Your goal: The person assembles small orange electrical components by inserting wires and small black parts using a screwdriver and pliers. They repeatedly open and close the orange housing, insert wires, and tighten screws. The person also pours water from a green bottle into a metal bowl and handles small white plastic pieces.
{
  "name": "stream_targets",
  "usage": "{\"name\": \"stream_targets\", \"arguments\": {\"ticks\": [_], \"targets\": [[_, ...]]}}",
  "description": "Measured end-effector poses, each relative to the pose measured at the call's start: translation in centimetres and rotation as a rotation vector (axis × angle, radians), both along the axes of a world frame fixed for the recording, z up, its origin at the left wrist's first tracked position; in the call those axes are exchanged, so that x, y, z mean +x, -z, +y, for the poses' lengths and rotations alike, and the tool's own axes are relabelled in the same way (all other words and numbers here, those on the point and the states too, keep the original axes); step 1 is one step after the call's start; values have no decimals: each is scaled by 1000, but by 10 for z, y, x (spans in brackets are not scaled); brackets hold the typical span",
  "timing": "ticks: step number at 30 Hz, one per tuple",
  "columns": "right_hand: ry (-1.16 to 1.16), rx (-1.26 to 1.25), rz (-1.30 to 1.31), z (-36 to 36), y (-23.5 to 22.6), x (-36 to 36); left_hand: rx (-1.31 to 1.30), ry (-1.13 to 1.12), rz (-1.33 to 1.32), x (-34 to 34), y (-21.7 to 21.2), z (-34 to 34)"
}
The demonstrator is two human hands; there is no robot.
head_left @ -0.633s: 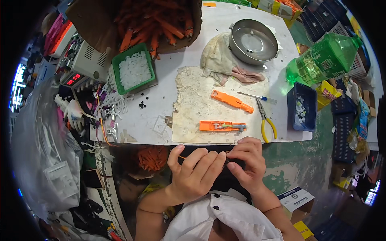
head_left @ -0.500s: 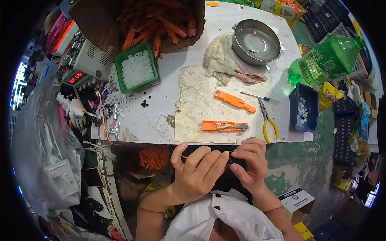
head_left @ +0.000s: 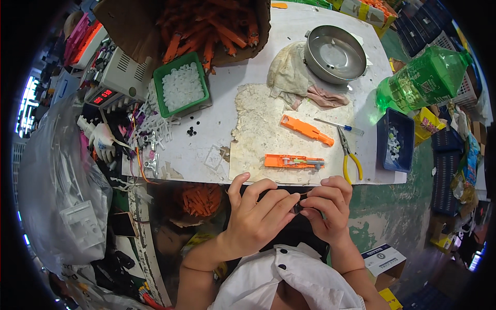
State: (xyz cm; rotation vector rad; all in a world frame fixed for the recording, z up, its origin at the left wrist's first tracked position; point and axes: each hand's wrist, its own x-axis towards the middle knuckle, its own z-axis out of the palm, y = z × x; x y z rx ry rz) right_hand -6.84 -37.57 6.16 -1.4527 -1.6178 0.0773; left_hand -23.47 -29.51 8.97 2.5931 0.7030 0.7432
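My left hand [head_left: 257, 213] and my right hand [head_left: 328, 205] meet just below the table's front edge, fingertips pinched together on a small dark part [head_left: 298, 207] that is mostly hidden by the fingers. On the stained mat [head_left: 258, 124] just beyond them lies an open orange casing [head_left: 293, 162] with small parts inside. A second orange casing piece [head_left: 306, 129] lies further back. Yellow-handled pliers [head_left: 348, 155] rest to the right of the casings.
A green tray of white parts [head_left: 181, 87], a cardboard box of orange pieces [head_left: 206, 26], a metal bowl [head_left: 334, 53], a rag [head_left: 292, 72], a green bottle [head_left: 423, 77], a blue bin [head_left: 394, 140] and a box with a red display [head_left: 111, 82] crowd the table [head_left: 248, 77].
Both hands stay together at the table edge; the fingers have shifted slightly around the small part. The table items have not moved.
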Motion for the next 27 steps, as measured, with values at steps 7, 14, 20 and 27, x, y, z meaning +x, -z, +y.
{"name": "stream_targets", "arguments": {"ticks": [7,14,20,27], "targets": [[-5,-17,20,-2,-1,2,-86,15,-47,1,0,5],[40,-30,90,-4,-3,1,-213,58,-95,2,8,9],[64,-31,122,-5,-4,2,-352,95,-197,2,16,13],[53,-28,119,-5,-7,1,-425,112,-238,2,21,13]]}}
